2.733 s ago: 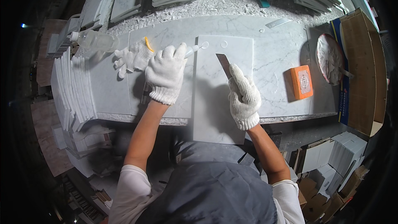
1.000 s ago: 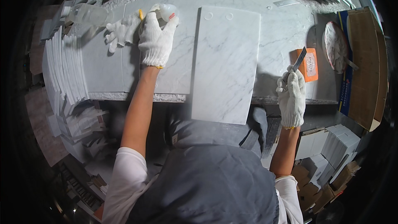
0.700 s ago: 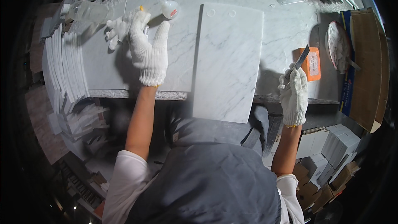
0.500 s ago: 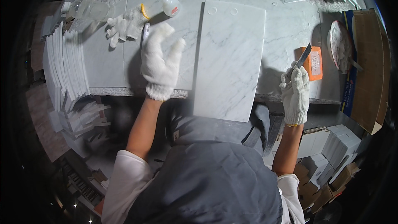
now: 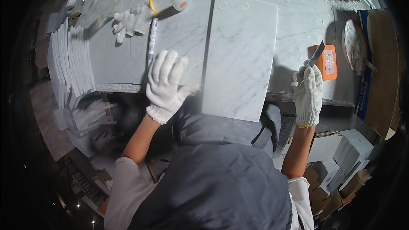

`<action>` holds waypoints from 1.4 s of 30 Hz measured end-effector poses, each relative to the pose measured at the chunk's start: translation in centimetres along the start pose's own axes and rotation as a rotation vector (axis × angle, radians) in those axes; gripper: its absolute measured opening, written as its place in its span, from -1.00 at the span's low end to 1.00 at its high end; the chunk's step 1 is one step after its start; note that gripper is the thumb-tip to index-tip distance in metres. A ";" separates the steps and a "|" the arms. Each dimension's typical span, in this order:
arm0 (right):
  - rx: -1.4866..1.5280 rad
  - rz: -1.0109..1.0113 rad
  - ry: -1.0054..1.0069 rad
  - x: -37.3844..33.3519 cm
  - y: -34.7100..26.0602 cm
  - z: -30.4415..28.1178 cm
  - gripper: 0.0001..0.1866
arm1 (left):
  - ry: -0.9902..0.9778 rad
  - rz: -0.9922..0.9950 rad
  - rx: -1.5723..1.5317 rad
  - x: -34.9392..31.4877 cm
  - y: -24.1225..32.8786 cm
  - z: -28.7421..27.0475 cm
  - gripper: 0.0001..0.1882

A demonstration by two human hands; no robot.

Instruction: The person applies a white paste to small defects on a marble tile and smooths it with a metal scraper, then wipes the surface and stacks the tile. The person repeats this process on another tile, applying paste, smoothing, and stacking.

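A white-grey marbled slab point(image 5: 240, 59) lies on the bench, its near end jutting past the front edge over my lap. Left of it is my left hand point(image 5: 165, 86) in a white knit glove, fingers stretched and thumb out toward the slab's side, holding nothing. A capped marker pen point(image 5: 153, 38) lies just beyond those fingertips. To the slab's right, my gloved right hand point(image 5: 307, 91) is closed on a narrow dark flat blade point(image 5: 316, 53). The blade points up and rightward, in front of an orange block point(image 5: 329, 62) with a pale label.
A loose glove point(image 5: 134, 20), a small white squeeze bottle point(image 5: 180, 1) and a clear plastic bottle point(image 5: 96, 5) lie at the back left. Thin slabs point(image 5: 68, 59) stand stacked on the left. At the right are a round bundle point(image 5: 354, 46) and a cardboard box point(image 5: 383, 72).
My left hand has come down toward me and its fingers have straightened, uncovering the marker pen. My right hand keeps hold of the blade in about the same place. The view has shifted slightly.
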State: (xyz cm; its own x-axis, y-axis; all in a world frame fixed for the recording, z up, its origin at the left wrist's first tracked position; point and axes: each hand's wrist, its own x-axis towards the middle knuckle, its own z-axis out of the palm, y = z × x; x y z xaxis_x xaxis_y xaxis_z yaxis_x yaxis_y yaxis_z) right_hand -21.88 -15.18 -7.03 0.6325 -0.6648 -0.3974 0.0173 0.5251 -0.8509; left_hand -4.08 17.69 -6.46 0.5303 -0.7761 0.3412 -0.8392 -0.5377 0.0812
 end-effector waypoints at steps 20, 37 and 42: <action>-0.083 -0.018 0.041 0.3 0.7 -0.4 -0.70 | -0.136 0.060 -0.386 -2.1 2.2 -1.5 -0.81; -0.158 -0.059 0.057 0.7 1.2 -0.8 -0.73 | -0.071 -0.052 -0.390 -9.3 3.1 -3.7 -0.66; -0.118 -0.052 0.020 0.2 0.8 0.1 -0.70 | 0.013 -0.114 -0.404 -9.6 3.8 -3.1 -0.62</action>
State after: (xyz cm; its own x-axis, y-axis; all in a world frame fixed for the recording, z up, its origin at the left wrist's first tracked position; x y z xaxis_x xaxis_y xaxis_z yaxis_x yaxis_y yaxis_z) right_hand -21.67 -14.82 -7.71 0.6176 -0.7004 -0.3577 -0.0425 0.4244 -0.9045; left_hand -12.68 24.10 -6.53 0.6229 -0.7135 0.3208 -0.7565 -0.4451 0.4792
